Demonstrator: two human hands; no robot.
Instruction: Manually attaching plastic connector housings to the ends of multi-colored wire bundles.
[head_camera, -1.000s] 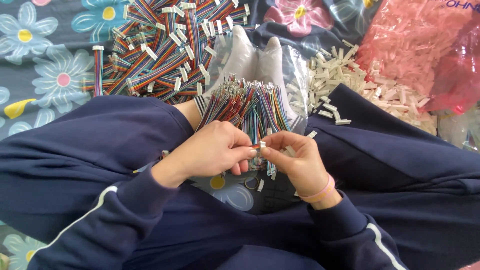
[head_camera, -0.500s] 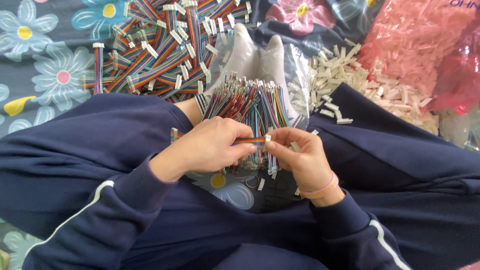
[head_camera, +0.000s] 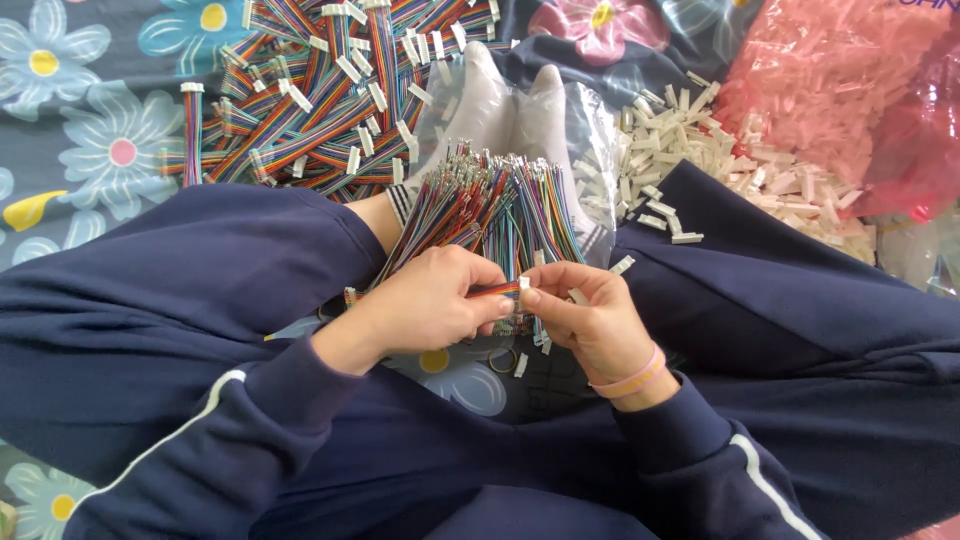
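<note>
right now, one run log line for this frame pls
left hand: pinches rainbow wire strip | right hand: holds small white connector at strip end | wire bundle: between knees | loose connectors: right

Ground cover: a dark blue-grey cloth (head_camera: 60, 190) printed with large flowers in pale blue, pink and yellow, spread flat and filling the upper left, with more of the print showing at the lower left corner and top centre. Upper right: a heap of pink translucent plastic bags (head_camera: 850, 90) lying on the cloth, with clear plastic wrap (head_camera: 915, 255) just beside it at the right edge. Light: even, soft, without hard shadows; no walls, windows or furniture in view.
</note>
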